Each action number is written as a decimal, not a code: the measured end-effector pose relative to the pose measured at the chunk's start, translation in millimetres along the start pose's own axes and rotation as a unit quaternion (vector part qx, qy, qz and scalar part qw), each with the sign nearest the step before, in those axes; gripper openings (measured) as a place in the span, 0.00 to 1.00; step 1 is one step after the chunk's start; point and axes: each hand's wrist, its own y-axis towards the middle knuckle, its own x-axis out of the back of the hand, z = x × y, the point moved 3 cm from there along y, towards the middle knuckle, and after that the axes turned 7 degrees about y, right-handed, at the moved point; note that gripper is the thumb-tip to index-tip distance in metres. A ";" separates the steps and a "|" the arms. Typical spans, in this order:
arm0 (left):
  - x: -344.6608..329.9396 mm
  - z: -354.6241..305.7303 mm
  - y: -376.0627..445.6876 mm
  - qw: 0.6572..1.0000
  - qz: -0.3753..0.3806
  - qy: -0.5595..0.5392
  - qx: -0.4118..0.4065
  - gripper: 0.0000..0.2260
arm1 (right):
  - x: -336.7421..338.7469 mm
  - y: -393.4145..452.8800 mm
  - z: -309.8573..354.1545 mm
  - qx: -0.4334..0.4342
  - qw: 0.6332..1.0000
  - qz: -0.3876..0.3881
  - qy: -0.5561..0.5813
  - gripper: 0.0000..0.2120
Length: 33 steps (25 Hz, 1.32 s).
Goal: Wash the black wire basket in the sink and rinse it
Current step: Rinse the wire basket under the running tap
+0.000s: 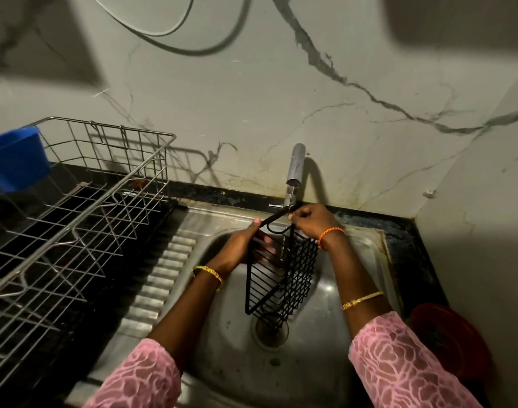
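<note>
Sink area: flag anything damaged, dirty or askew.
The black wire basket is held tilted on purpose under the tap. Brown staining marks the sink rim at the right and the wall joint behind. Nothing looks broken.

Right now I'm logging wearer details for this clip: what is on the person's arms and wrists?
Both arms wear pink sleeves with a pale rose-like pattern, ending at mid forearm. The left wrist carries a gold bangle. The right wrist has an orange braided thread band, and a gold bangle sits further up that forearm. No gloves on either hand.
</note>
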 end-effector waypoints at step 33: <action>11.0 10.4 0.9 0.999 0.014 -0.022 -0.028 0.18 | -37.3 -74.8 -135.3 -0.482 0.739 0.052 0.468 0.48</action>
